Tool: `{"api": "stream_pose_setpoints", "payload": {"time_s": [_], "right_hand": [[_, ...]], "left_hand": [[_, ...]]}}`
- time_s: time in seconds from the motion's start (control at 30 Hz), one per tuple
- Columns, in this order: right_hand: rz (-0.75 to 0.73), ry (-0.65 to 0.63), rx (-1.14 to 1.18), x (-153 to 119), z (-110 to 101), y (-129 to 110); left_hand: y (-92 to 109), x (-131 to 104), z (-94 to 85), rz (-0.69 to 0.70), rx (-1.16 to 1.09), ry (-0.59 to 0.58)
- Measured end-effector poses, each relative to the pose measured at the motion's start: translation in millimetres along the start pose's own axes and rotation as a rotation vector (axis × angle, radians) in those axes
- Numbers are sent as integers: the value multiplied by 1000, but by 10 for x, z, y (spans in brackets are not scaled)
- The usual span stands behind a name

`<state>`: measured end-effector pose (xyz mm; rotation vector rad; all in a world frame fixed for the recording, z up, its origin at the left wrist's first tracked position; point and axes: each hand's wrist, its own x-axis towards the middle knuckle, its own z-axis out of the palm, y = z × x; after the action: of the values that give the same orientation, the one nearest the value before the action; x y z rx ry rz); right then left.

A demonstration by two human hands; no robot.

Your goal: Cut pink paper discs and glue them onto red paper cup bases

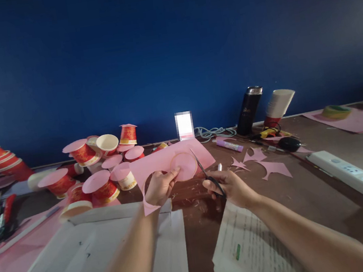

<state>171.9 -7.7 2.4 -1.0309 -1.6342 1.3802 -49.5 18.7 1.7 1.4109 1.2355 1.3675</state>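
Observation:
My left hand (pixel 160 186) is closed on a sheet of pink paper (pixel 151 163), thumb on top. A circle (pixel 185 166) is outlined on the sheet, and a rounded piece is cut away along its lower left edge. My right hand (pixel 232 186) grips dark-handled scissors (pixel 212 179), fingers around the handles. Their blades reach up to the right side of the outlined circle; whether they are apart is hard to tell. Jagged pink paper scraps (pixel 275 168) lie to the right of my right hand.
Red paper cups (pixel 103 189), several topped with pink discs, crowd the left. Stacked cups (pixel 6 163) lean farther left. A purple glue stick (pixel 229 145), black flask (pixel 248 110), computer mouse (pixel 289 144) and power strip (pixel 352 175) are on the right. Printed pages (pixel 250 243) lie in front.

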Motion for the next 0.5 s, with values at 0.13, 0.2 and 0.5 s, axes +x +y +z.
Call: {"api": "stream_pose_setpoints", "payload": {"time_s": [0.13,0.2,0.5], "right_hand": [[-9,-7,-32,0,-9,2],[-18,-6,-47,1,-11,8],[-14,-15,-52,-1,-19,22]], "left_hand": [[104,-17,52,-55,-29,-14],[128,-16,72,-128,-130,-44],[-82,63,110,-218,-538,-93]]}}
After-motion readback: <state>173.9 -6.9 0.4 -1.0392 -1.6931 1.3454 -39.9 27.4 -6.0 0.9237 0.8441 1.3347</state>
